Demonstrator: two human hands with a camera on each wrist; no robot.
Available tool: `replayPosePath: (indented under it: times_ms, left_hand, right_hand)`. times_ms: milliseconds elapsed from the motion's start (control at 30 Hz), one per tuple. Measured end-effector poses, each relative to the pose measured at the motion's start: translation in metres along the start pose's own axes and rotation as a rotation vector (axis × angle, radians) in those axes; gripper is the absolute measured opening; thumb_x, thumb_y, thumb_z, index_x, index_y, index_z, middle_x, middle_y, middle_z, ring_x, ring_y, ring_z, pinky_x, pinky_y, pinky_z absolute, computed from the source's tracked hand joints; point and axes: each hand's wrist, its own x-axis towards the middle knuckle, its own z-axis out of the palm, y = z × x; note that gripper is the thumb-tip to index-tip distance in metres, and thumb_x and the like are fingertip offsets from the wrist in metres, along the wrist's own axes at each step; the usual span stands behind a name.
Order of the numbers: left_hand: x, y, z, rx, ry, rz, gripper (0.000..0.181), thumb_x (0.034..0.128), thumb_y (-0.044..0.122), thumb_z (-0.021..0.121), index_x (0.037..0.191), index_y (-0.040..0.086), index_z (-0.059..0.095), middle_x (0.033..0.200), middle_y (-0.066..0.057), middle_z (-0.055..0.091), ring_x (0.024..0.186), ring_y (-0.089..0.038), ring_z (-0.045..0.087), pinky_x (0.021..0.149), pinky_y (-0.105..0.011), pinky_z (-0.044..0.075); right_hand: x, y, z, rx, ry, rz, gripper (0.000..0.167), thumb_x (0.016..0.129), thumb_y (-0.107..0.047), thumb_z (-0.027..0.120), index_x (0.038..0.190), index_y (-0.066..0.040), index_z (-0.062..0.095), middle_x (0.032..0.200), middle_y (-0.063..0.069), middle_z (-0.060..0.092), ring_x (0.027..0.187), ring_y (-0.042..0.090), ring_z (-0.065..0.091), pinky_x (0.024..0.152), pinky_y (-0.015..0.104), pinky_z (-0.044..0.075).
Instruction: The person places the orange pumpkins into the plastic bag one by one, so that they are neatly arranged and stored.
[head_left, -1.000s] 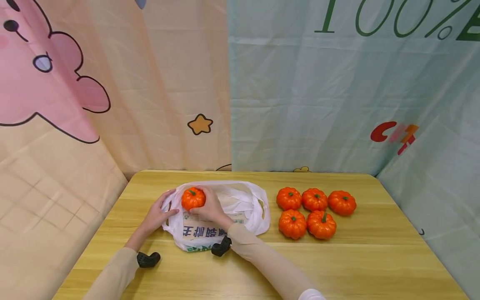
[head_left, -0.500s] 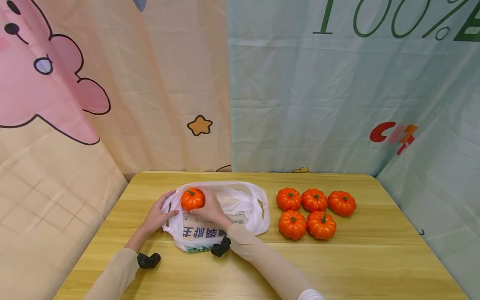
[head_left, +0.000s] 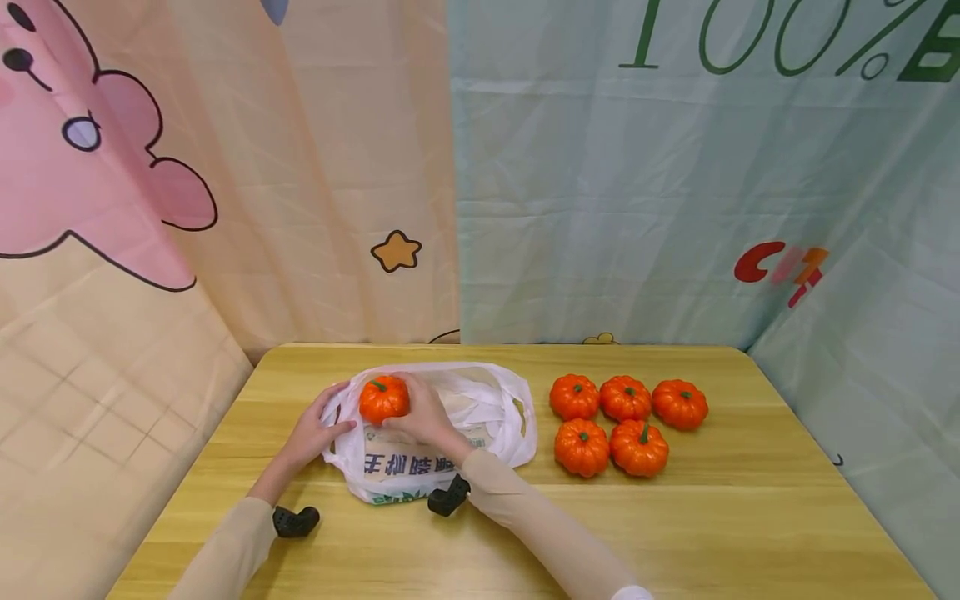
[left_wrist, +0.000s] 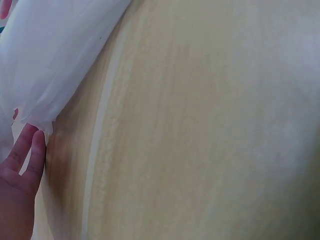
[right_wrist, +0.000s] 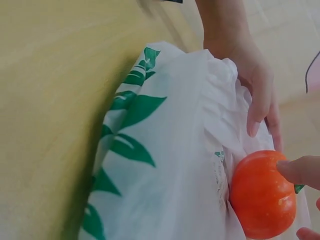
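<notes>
Printed cloth hangings [head_left: 600,208] surround a wood-grain table [head_left: 712,542], on which, in the head view, a white plastic bag [head_left: 512,400] lies with its wide mouth facing up. At the left end of that mouth is a small orange pumpkin [head_left: 383,400], held by the right hand [head_left: 423,412], its thumb and fingers clamped around the fruit's side, a grip that seems to leave the stem and the far side free. Beside it the left hand [head_left: 309,429] has thumb and fingers apart at the bag's left edge, probably so that the thin plastic does not fold inward. Inside the mouth show crumpled white folds and a pale panel with dark lettering; whether other things lie beneath, I cannot tell. Five more pumpkins [head_left: 626,400] sit right of the bag, three behind and two in front, close together, perhaps for easy reach. From the left wrist, two straight fingers of the left hand meet the bag's gathered edge, their tips partly covered. From the right wrist, the pumpkin sits right by the bag's edge, a fingertip pressing it, while green leaf print [right_wrist: 132,147] runs along the bag's outer side
</notes>
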Motion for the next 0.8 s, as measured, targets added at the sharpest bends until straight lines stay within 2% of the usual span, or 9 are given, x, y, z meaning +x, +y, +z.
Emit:
replayPosePath:
  times_ms: [233,467,633,800]
  left_hand:
    - [0.001,0.002,0.0,0.001,0.003,0.0,0.071,0.0891,0.016,0.066,0.149,0.009,0.028,0.155,-0.025,0.024,0.139,-0.047,0.026,0.111,-0.068,0.019]
    - [0.0,0.005,0.001,-0.006,-0.005,-0.004,0.074,0.0889,0.014,0.066,0.15,0.008,0.026,0.155,-0.026,0.023,0.139,-0.048,0.025,0.111,-0.069,0.019]
    - [0.001,0.002,0.001,-0.003,-0.003,0.001,0.073,0.0893,0.014,0.066,0.15,0.008,0.026,0.155,-0.027,0.023,0.138,-0.047,0.026,0.111,-0.069,0.019]
    - [0.002,0.001,0.001,0.0,-0.003,-0.011,0.072,0.0897,0.015,0.065,0.15,0.009,0.027,0.155,-0.026,0.022,0.139,-0.047,0.025,0.111,-0.069,0.018]
  right_hand:
    - [-0.009,-0.001,-0.013,0.01,0.024,0.001,0.072,0.074,-0.01,0.081,0.137,-0.016,0.048,0.142,0.005,0.05,0.132,0.025,0.046,0.111,0.05,0.037]
    - [-0.023,-0.006,-0.034,0.028,0.058,-0.001,0.07,0.075,-0.011,0.079,0.137,-0.019,0.049,0.143,0.004,0.049,0.132,0.026,0.044,0.108,0.05,0.04]
    - [-0.033,-0.007,-0.048,0.052,0.078,-0.041,0.068,0.076,-0.01,0.079,0.138,-0.018,0.049,0.142,0.007,0.048,0.128,0.03,0.046,0.103,0.045,0.045]
    - [-0.045,-0.007,-0.062,0.041,0.098,-0.104,0.067,0.077,-0.012,0.078,0.138,-0.015,0.049,0.139,0.009,0.05,0.126,0.032,0.048,0.102,0.046,0.046]
